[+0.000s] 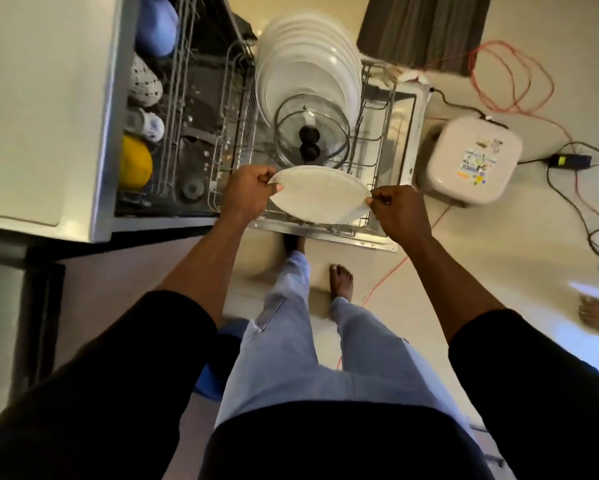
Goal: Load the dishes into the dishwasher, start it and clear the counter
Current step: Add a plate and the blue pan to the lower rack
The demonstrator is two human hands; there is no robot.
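both hands on one white plate now, left hand pinching the near-left rim, right hand pinching the opposite rim, fingers of each curled shut on the edge, and the plate hangs tilted just over the front of the pulled-out lower rack. behind it in that rack, two glass lids stand on edge, and behind those a full row of white plates is already slotted upright, so plenty of loading looks done. the upper rack, seen at the left, carries a blue bowl, a patterned bowl, a mug and a yellow bowl. this plate is not yet seated in the tines; i'd call it the slot just in front of the lids. still to come, by my reckoning: racks pushed in, door closed, machine started. the counter is barely in shot, so what's left up there i can't tell.
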